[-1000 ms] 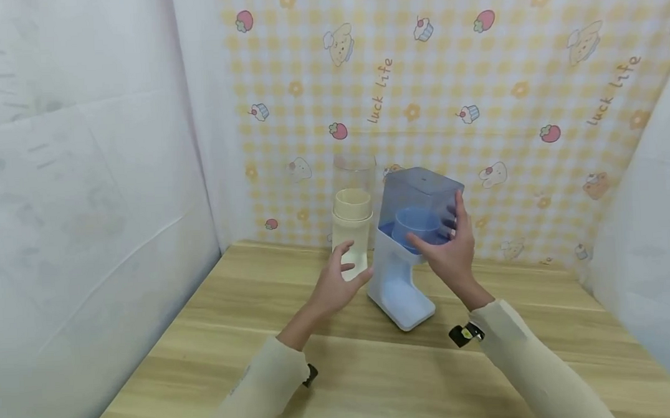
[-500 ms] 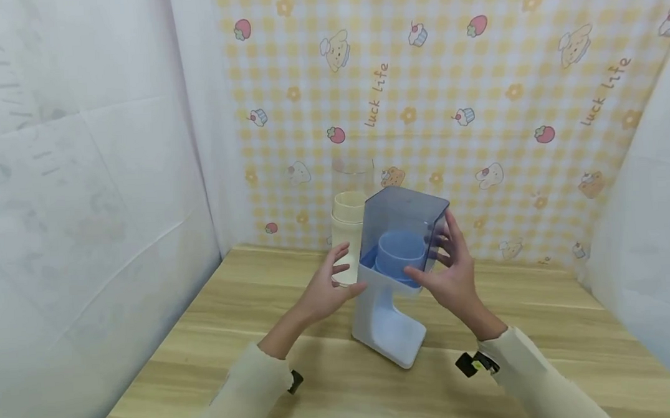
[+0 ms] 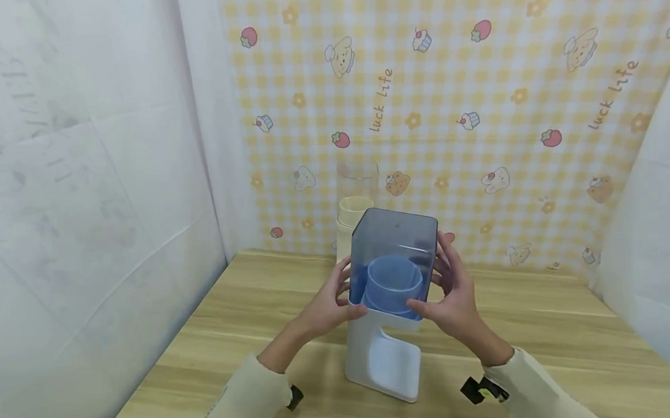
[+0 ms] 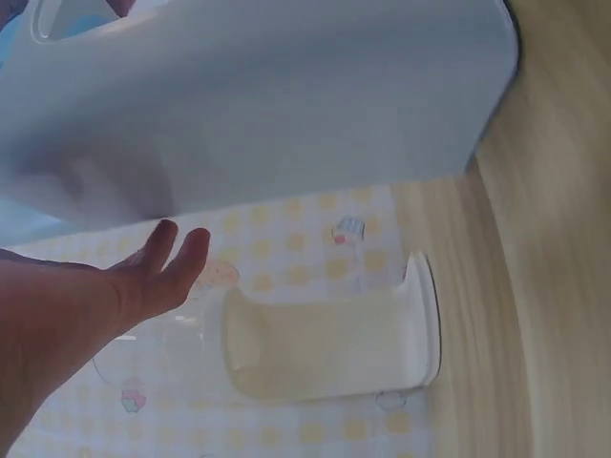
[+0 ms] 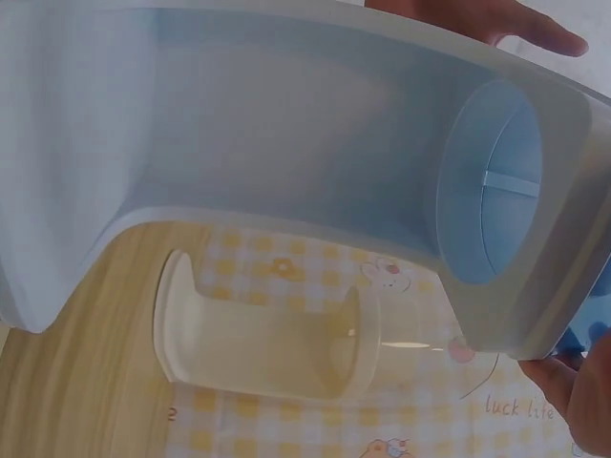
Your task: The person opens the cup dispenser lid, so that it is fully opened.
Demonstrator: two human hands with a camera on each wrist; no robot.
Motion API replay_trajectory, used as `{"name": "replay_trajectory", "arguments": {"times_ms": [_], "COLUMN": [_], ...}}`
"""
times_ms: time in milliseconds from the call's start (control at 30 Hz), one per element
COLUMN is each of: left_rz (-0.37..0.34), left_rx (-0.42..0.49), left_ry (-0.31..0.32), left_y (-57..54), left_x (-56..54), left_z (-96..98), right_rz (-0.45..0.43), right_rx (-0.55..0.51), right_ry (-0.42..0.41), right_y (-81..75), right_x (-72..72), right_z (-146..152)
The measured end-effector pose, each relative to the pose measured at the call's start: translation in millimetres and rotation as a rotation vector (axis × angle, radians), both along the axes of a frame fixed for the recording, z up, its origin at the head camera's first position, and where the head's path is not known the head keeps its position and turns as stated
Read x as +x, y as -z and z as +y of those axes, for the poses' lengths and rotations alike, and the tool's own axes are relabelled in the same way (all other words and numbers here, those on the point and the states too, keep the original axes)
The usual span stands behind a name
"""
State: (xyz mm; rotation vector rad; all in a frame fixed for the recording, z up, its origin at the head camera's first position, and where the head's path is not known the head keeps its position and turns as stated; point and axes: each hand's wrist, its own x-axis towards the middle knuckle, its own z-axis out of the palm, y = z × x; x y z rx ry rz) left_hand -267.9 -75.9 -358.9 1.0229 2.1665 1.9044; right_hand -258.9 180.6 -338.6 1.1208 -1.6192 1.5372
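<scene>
Head view, lower centre of frame: left hand [image 3: 329, 310] and right hand [image 3: 457, 298], fingers curled, grip the white plastic dispenser with smoky transparent box top [image 3: 386, 317]. A slack or uneven grip could tip it against the cream plastic cylindrical dispenser [image 3: 344, 238] behind, at centre.

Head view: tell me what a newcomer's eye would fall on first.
Most likely the white stand with its smoky see-through cover and round blue insert, between the left hand and right hand near the middle. Next, the cream stand just behind it, partly hidden. Then the yellow checked cloth, dotted with strawberries and cupcakes, behind the wooden table.
</scene>
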Motion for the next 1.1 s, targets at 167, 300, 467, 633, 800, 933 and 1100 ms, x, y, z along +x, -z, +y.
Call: {"name": "replay_trajectory", "arguments": {"times_ms": [167,300,467,633,800,933,1100], "left_rz": [0.006,0.054,0.103,0.091,0.070,0.053,0.000], "left_rx": [0.023,0.007,-0.048,-0.082,-0.097,-0.105,-0.118], "left_ry": [0.052,0.074,0.072,0.043,0.033,0.024,-0.001], "left_y": [3.3,7.0,9.1,8.8,6.8,6.5,6.8], "left_x": [2.0,3.1,6.2,7.2,6.3,6.6,7.7], "left_z": [4.2,5.3,6.2,7.7,8.6,8.2,8.6], "right_rz": [0.035,0.070,0.082,0.069,0.009,-0.032,-0.059], "right_rx": [0.002,0.002,-0.003,0.031,0.126,0.168,0.184], "right_ry": [-0.071,-0.144,-0.191,-0.220,-0.205,-0.198,-0.196], "right_y": [3.3,4.3,4.1,1.7,-6.4,-15.7,-25.7], "right_x": [-1.5,-3.5,-6.2,-4.8,0.5,3.0,2.7], "right_z": [1,3,4,8,15,18,18]}}
